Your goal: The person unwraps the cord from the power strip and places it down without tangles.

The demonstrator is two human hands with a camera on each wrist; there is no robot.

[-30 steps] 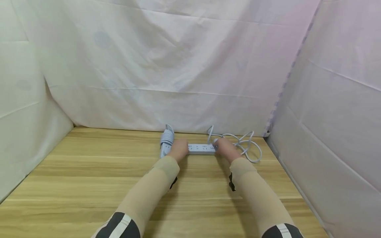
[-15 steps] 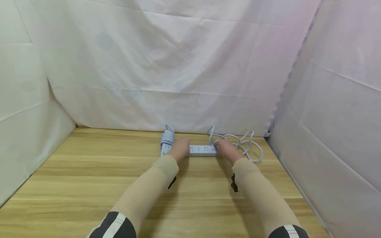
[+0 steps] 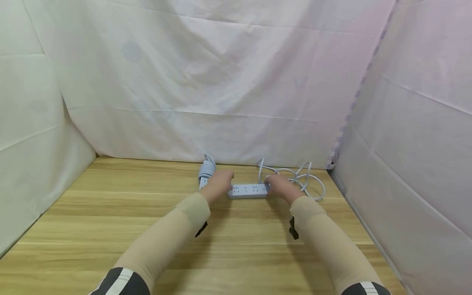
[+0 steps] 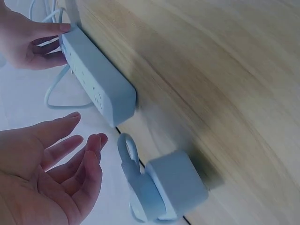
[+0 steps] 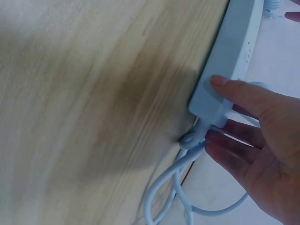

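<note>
A white power strip (image 3: 248, 190) lies across the far part of the table, its row of sockets showing. My right hand (image 3: 283, 186) grips its right end. In the right wrist view the thumb (image 5: 219, 80) presses on one long side while the fingers reach behind, near the cord. My left hand (image 4: 51, 171) is off the strip's left end, fingers loosely bent, nothing in them. Beside the left hand stands a second power strip (image 4: 176, 183) with its cord wound in a coil (image 3: 207, 169); in the head view the left hand partly covers it.
The loose white cord (image 3: 306, 177) of the held strip loops over the table on the right. A pale cloth (image 3: 221, 90) hangs behind the wooden table (image 3: 155, 213), and more cloth closes off both sides.
The held power strip has shifted slightly toward me. My left hand has let go of its left end and moved a little left, while the right hand keeps its grip.
</note>
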